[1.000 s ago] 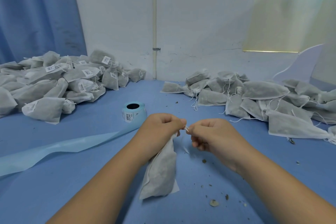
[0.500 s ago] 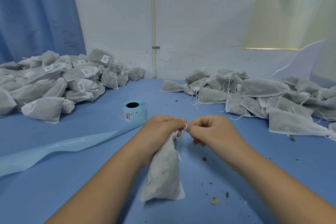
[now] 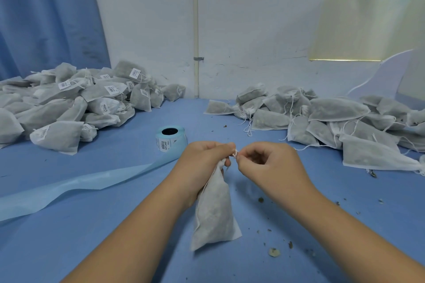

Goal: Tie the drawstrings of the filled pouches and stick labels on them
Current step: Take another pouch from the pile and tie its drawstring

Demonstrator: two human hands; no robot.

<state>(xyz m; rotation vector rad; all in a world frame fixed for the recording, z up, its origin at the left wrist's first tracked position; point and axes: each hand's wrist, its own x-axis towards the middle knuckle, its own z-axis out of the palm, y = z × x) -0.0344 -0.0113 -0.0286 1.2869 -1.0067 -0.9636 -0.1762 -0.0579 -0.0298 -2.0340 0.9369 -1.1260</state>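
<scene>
Pouch bottom now slightly further right, neck in curled left hand fingers, drawstring between pinching right hand fingers.

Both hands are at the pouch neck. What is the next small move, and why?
Probably the right hand should pull the drawstring sideways to tighten the tie: it pinches the string beside the left hand, which grips the neck of the pouch. The label roll comes after; no label shows on this pouch.
</scene>
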